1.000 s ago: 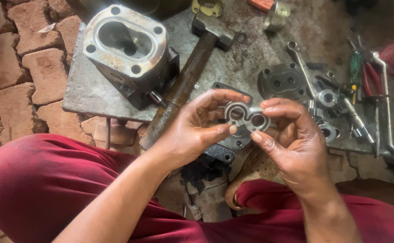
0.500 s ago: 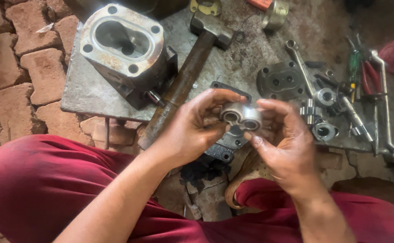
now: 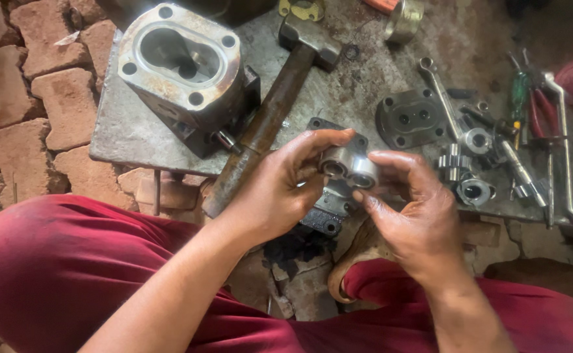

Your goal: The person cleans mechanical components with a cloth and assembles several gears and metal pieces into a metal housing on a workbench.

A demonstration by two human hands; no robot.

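Both hands hold a small grey metal bushing block with two round bores (image 3: pixel 348 168) above my lap. My left hand (image 3: pixel 280 189) grips its left end with thumb and fingers. My right hand (image 3: pixel 414 216) pinches its right end. Just behind the block, a dark metal plate (image 3: pixel 329 209) lies at the edge of the steel work plate (image 3: pixel 123 134). A large aluminium pump housing with an oval cavity (image 3: pixel 182 65) stands at the work plate's back left.
A heavy hammer (image 3: pixel 270 121) lies diagonally across the plate. To the right are a round cover plate (image 3: pixel 407 117), gears (image 3: pixel 453 163), spanners (image 3: pixel 440 88), a green screwdriver (image 3: pixel 518 98) and red-handled pliers (image 3: pixel 541 114). Bricks (image 3: pixel 31 85) pave the floor on the left. My red trousers (image 3: pixel 64 268) fill the foreground.
The block has been turned in my fingers: its two bores faced the camera a second ago, now it is seen more from the side. The hands stayed in about the same place.
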